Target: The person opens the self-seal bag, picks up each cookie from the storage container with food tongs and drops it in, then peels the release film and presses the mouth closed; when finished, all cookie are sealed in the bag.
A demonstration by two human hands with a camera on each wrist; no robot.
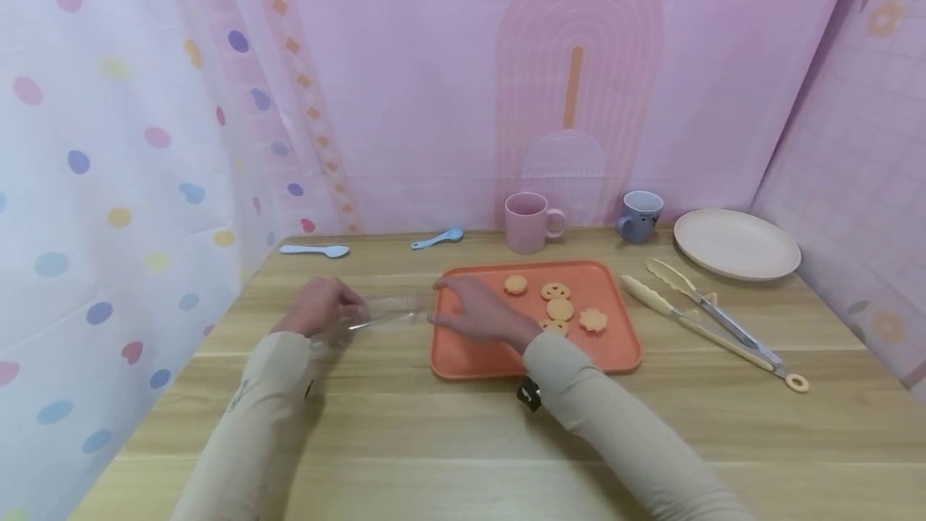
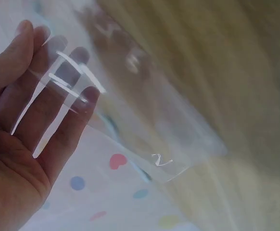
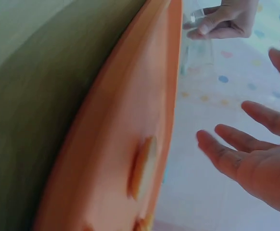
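My left hand (image 1: 321, 308) pinches one end of a clear plastic bag (image 1: 394, 308) between thumb and fingers, at the left of the table. The left wrist view shows the see-through film (image 2: 171, 122) with bright glints, several fingers visible through it. To the right, my right hand (image 1: 481, 312) hovers over the left side of an orange tray (image 1: 477, 360), its fingers spread and pointing toward the bag. Nothing shows between those fingers in the right wrist view. Several cookies lie on the tray, among them a round one (image 1: 560, 309) and a scalloped one (image 1: 593, 321).
Tongs (image 1: 712, 328) lie right of the tray, with a beige plate (image 1: 738, 244) behind them. A pink mug (image 1: 526, 223) and a small blue mug (image 1: 641, 217) stand at the back. A white-blue spoon (image 1: 314, 250) and a blue measuring spoon (image 1: 437, 239) lie near the back edge.
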